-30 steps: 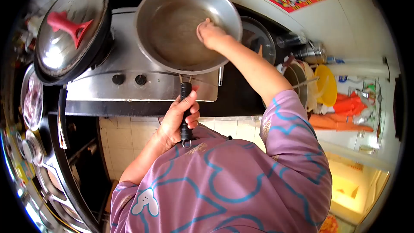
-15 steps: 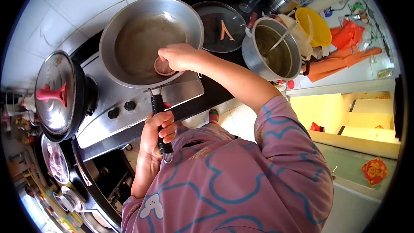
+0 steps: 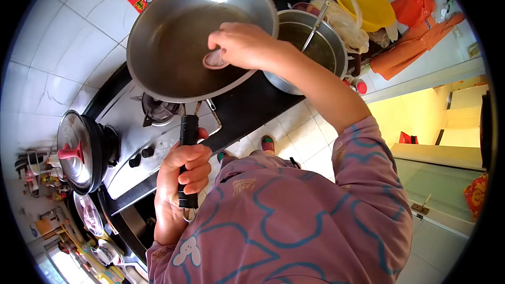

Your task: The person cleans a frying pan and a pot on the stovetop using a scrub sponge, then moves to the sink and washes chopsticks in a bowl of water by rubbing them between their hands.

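My left hand (image 3: 184, 171) is wrapped around the black handle (image 3: 188, 131) of a large metal wok (image 3: 158, 8). The wok is raised and tilted, with its inside facing me. Inside it, my right hand (image 3: 242, 44) pinches a round pinkish scrubbing pad (image 3: 214, 59) against the lower right part of the inner surface. The closed fingers of my right hand partly cover the pad.
A gas burner (image 3: 158, 111) shows below the wok. A lidded black pan (image 3: 76, 152) stands at left. On the right are a pot (image 3: 342, 55) of liquid with a ladle (image 3: 318, 21), a yellow basin (image 3: 368, 5) and orange gloves (image 3: 407, 52).
The wok has been lifted and shifted right over the counter, uncovering the burner. My left hand keeps its hold on the handle. My right hand and the pad have moved right with the wok.
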